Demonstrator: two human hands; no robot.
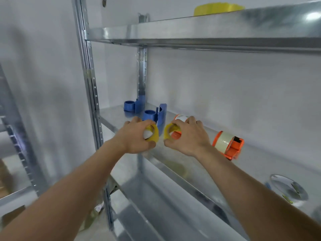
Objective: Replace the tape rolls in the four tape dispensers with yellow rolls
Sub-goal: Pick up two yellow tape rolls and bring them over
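So there's a big galvanized metal shelving unit [90,94] against a white wall, and both arms reach out over its middle shelf [199,164]. Up on the top shelf [208,30] sits a stack of yellow rolls [218,8], only partly visible over the edge. On the middle shelf, toward the right, an orange tape dispenser [229,145] lies with a pale roll loaded in it, and a second orange dispenser [177,133] is mostly hidden behind the right hand [188,138]. Further back on the left are two blue dispensers [154,115], both looking empty. The left hand [135,138] has its fingers wrapped around a yellow roll [152,134], and the right hand's fingers are clamped on another yellow roll [169,132], the two rolls held just beside each other above the shelf's front edge.
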